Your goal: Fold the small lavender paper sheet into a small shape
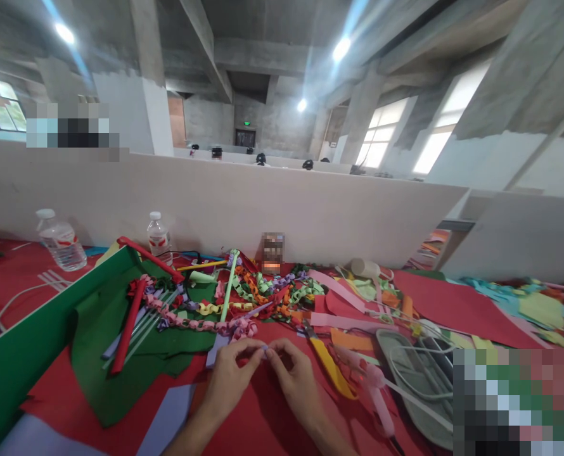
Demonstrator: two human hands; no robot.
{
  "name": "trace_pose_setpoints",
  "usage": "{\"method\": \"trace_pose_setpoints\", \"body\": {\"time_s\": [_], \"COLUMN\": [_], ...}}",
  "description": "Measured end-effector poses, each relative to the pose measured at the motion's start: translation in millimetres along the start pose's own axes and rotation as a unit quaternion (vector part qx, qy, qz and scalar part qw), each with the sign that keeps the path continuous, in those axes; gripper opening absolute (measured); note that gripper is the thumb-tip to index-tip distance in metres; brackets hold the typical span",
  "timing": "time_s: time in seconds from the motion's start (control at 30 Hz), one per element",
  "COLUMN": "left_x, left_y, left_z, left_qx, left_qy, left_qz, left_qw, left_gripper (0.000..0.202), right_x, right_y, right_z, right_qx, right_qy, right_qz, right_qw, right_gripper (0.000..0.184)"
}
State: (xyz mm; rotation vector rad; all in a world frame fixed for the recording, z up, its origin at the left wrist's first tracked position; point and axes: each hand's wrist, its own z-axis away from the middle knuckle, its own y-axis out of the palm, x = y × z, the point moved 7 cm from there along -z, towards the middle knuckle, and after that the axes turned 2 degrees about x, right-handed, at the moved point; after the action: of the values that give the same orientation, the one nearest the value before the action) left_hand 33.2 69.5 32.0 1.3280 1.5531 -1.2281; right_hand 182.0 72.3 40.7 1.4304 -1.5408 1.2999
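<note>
My left hand [230, 377] and my right hand [295, 373] meet over the red table cover [263, 418], fingertips pinched together on a small lilac paper strip [263, 350]. The strip lies at the near end of a pink and purple paper chain [201, 324] that runs away to the left over green paper. A lilac paper strip [215, 350] lies flat just left of my left hand. Further back are tangled orange, green and yellow paper chains [263, 292].
Yellow-handled scissors [327, 361] lie right of my right hand, with a pink glue gun [374, 383] and a grey tray [417, 386] beyond. A green box lid [30, 342] stands left. Two water bottles [61, 240] stand by the white partition [263, 202].
</note>
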Motion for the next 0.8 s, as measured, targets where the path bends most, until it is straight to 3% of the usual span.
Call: {"method": "trace_pose_setpoints", "body": {"time_s": [0.2, 0.47, 0.73, 0.8], "left_x": [0.2, -2.4, -8.3, -6.6], "left_y": [-5.2, -5.6, -3.9, -3.4], "left_z": [-4.9, -7.0, -6.9, -6.5], "left_qx": [-0.020, 0.010, 0.042, 0.040], "left_qy": [0.004, -0.010, 0.008, 0.008], "left_qz": [0.020, -0.006, -0.006, 0.007], "left_qw": [1.000, 1.000, 0.999, 0.999], "left_gripper": [0.018, 0.018, 0.019, 0.020], "right_x": [-2.7, 1.3, -8.6, -3.9], "right_y": [7.5, 3.2, -8.4, -7.1], "right_z": [0.5, 3.1, 0.6, 0.4], "right_qx": [0.042, 0.065, -0.028, -0.025], "right_qy": [0.014, -0.002, 0.023, 0.013], "right_qz": [-0.002, 0.077, -0.003, -0.021], "right_qw": [0.999, 0.995, 0.999, 0.999], "right_gripper": [0.035, 0.042, 0.041, 0.037]}}
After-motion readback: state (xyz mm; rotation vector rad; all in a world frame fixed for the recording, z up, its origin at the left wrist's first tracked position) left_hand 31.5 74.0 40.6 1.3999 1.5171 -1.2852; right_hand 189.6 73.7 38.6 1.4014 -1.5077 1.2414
